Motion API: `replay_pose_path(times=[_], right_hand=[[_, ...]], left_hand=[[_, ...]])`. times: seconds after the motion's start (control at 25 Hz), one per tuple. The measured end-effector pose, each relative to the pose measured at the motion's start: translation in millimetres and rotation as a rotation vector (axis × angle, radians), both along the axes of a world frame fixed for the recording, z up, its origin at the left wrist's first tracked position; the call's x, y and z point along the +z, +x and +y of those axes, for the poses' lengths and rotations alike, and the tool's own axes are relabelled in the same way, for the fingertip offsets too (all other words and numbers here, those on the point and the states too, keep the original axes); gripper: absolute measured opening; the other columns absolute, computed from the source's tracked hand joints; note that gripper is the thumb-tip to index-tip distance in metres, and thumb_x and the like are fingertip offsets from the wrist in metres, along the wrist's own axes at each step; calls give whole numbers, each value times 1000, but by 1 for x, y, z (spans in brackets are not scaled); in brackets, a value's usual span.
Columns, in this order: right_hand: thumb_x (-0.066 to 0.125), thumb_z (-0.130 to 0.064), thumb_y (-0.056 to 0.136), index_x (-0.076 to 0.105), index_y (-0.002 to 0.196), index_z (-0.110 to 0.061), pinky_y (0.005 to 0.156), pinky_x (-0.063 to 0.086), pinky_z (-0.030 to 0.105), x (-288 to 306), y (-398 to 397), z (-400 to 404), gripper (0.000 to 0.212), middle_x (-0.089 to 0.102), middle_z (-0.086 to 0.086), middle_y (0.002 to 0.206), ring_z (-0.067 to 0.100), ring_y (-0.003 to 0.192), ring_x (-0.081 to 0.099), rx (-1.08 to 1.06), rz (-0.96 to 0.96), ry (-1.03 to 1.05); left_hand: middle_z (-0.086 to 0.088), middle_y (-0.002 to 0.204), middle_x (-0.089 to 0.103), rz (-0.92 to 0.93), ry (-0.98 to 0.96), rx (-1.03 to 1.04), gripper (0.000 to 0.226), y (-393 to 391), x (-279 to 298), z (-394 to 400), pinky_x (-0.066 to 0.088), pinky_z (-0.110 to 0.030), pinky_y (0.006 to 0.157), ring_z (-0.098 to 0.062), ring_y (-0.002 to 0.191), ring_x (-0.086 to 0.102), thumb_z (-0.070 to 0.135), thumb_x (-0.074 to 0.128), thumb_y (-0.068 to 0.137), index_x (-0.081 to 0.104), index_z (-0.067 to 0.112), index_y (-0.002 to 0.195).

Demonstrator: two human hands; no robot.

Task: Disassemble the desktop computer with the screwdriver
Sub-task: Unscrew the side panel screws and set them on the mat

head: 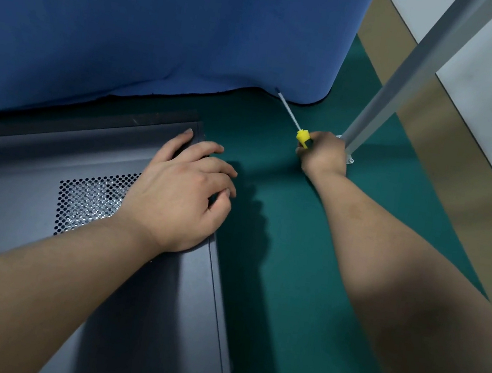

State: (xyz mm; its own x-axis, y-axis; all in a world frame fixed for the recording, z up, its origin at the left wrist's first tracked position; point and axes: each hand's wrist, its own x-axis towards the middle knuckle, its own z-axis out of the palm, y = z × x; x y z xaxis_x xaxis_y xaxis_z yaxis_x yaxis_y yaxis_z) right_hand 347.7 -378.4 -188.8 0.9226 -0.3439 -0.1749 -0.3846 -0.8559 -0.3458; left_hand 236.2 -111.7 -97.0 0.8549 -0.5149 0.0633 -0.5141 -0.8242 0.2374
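Right hand [323,154] grips screwdriver [294,123], tip pointing away; left hand [185,187] rests spread on PC case [31,186], w/ the case off to the screwdriver's left.

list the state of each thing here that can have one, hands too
dark grey metal computer case: lying on its side, vented side panel still on
yellow-handled screwdriver: gripped by the handle, shaft pointing away toward the blue cloth
left hand: resting flat on the case's corner, fingers relaxed
right hand: curled round the screwdriver handle, over the green mat
blue cloth: hanging, hem on the mat
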Motion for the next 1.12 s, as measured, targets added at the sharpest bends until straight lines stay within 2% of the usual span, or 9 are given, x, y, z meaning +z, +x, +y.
replay_pose_path(times=[0.12,0.2,0.32,0.44,0.52,0.68,0.8,0.96,1.12], right_hand=[[56,-14,94,67,88,-15,51,33,27,-1,9,-11,13,57,3,71,27,75,56,-82,1,-38],[57,-15,95,63,86,-17,50,29,28,-3,10,-13,11,51,0,67,27,75,54,-96,1,-42],[63,-21,96,61,85,-14,62,38,29,-2,3,-8,12,57,5,78,29,79,58,-106,-58,29],[65,-29,97,70,102,-10,70,49,35,0,-27,6,20,65,14,96,36,85,62,-160,-232,134],[62,-37,98,69,107,-11,76,51,40,1,-62,20,28,66,17,100,39,91,62,-184,-267,165],[51,-54,100,62,109,-21,82,55,44,1,-143,51,36,72,10,98,37,94,66,-224,-79,346],[55,-47,100,57,108,-15,84,54,45,2,-195,67,33,70,12,101,38,96,64,-210,57,358],[57,-32,99,51,107,-8,82,53,42,3,-241,73,25,63,16,108,40,98,62,-234,155,262],[58,-36,100,60,118,-9,85,49,40,10,-234,69,33,59,15,118,38,108,60,-180,133,40]], left_hand=[[23,121,68,3,5,-1,40,0,0,0,14,-44,126,-9,140,43,38,36,93,77,37,94],[22,120,68,-1,1,-1,41,0,-1,0,14,-44,126,-10,139,44,38,36,93,77,37,94],[23,118,68,-7,-4,-2,41,0,-3,1,15,-44,125,-9,138,44,39,35,93,77,37,93],[23,116,68,-17,-6,3,42,1,-6,2,16,-44,125,-9,137,45,39,35,92,76,37,93],[23,116,68,-22,-17,6,43,0,-6,1,17,-45,125,-8,137,45,40,33,92,76,37,92],[21,129,65,-8,-51,18,44,-1,-6,2,15,-42,126,-8,143,40,41,33,91,76,36,98],[12,147,57,6,-74,56,40,-6,-1,4,13,-38,127,-13,149,33,37,39,97,75,33,114],[11,165,31,58,-50,76,44,-39,5,21,9,-40,128,-12,156,15,44,34,106,56,35,144],[17,169,12,65,14,62,56,-95,6,67,7,-41,128,-7,157,3,57,15,106,25,45,159]])
